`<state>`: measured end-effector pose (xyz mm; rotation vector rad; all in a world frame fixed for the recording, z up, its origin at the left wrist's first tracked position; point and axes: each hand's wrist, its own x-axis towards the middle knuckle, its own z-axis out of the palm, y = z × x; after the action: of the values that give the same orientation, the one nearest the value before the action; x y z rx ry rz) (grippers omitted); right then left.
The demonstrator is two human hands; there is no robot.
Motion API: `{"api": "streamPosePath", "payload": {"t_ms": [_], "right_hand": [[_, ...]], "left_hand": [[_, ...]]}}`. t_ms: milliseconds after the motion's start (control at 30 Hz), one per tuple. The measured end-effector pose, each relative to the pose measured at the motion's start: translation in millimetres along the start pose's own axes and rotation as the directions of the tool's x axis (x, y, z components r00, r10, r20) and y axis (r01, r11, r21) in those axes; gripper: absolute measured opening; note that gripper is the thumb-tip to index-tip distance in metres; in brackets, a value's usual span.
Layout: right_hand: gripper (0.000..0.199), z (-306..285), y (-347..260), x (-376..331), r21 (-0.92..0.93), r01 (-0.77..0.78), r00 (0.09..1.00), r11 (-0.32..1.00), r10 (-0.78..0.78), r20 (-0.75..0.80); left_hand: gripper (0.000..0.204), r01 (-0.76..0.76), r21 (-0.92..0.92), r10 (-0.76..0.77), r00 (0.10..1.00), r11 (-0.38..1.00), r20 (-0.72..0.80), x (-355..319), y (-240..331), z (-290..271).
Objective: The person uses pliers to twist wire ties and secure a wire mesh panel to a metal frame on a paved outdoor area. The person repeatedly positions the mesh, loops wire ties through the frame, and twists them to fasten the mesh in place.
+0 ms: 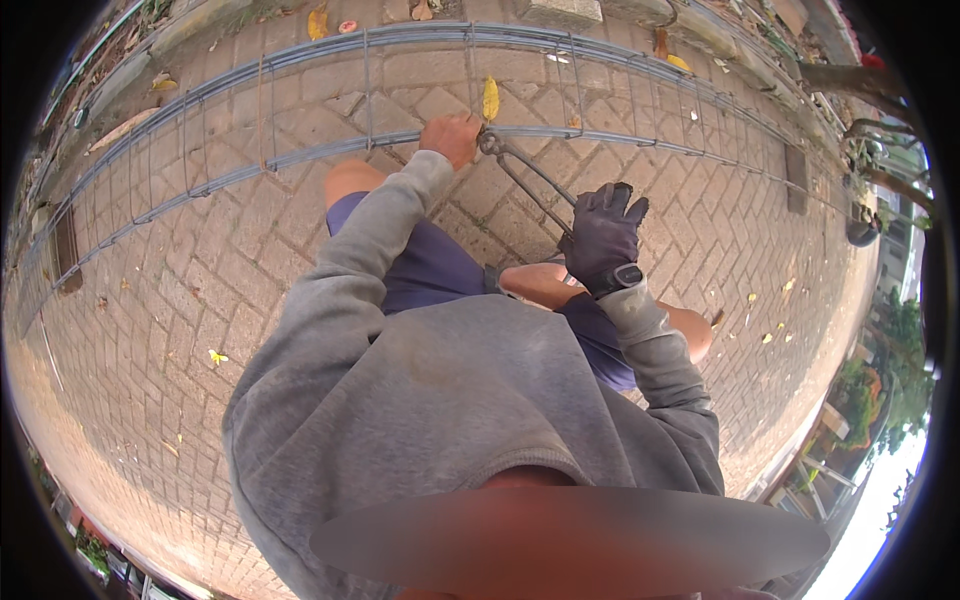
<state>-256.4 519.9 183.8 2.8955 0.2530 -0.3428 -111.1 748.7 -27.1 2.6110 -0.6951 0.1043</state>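
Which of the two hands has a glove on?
The right hand wears a dark glove, with a watch at the wrist, and grips the handles of the long pincers. The left hand is bare and holds the steel bars.

rebar cage (300, 150): lies on the brick paving (180, 290), spanning left to right at the far side
left hand (452, 136): on the cage's near bar
pincers (525, 180): right of the left hand, jaws at the bar
right hand (603, 238): on the handles, nearer and right
leaf (490, 98): inside the cage, beyond the left hand

Lit by soft, even daylight; cast faint shadows; bent straight lines near the rim; blurred a patch at bottom.
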Motion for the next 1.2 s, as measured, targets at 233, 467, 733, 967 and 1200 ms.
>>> {"api": "streamPosePath", "payload": {"t_ms": [233,467,733,967,1200], "right_hand": [[0.031,-14.1,19.2,19.0,-0.300,0.148,0.978,0.942,-0.185,-0.100],[0.022,-24.2,61.5,66.4,-0.265,0.353,0.934,0.897,-0.354,0.044],[0.022,-5.7,89.7,87.3,-0.141,0.409,0.912,0.901,-0.410,0.026],[0.029,43.4,30.8,8.6,0.708,-0.359,0.887,0.608,-0.015,0.462],[0.052,49.2,20.5,-7.9,0.741,-0.653,0.725,0.156,-0.151,0.672]], "left_hand": [[0.010,0.026,-0.037,-0.025,0.999,0.999,0.032,-1.6,3.8,-2.8],[0.013,0.050,-0.013,-0.050,0.997,0.999,0.060,-4.3,4.9,3.4],[0.018,0.046,-0.012,-0.045,0.996,0.999,0.079,-0.5,1.7,-0.2],[0.014,0.041,-0.018,-0.041,0.999,0.999,0.023,4.0,0.8,-4.5],[0.011,0.055,0.020,-0.057,0.991,0.998,0.117,4.1,4.1,-11.3]]}}
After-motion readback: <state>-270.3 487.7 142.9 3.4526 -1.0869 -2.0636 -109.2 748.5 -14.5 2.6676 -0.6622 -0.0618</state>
